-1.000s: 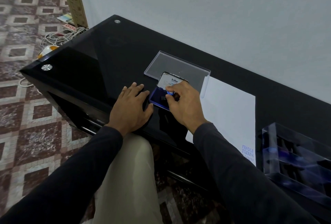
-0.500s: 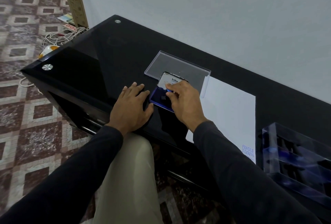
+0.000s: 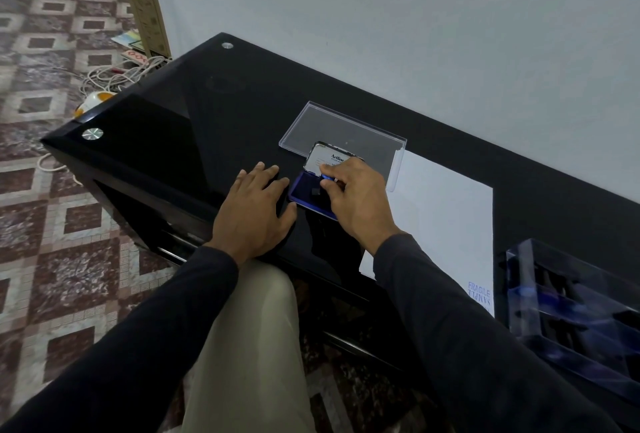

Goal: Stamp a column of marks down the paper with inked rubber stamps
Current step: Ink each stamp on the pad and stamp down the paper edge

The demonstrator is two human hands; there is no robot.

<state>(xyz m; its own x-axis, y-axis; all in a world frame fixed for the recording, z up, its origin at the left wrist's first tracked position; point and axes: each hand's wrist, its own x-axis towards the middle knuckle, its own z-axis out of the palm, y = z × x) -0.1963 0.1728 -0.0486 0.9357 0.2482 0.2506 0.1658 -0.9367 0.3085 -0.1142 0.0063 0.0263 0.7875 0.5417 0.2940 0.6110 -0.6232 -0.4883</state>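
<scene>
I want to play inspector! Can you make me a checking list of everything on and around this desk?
Surface: black glossy desk, bare part reflecting.
Job's things: open blue ink pad with lid up; small stamp over the pad; white paper with two blue marks at its near corner.
Clutter: clear lid behind the pad; clear stamp box at right.
Hands: left hand flat on the desk beside the pad; right hand pinches the stamp.
Cables: white cords tangled on the floor.
Surroundings: patterned tile floor, plain wall.
</scene>
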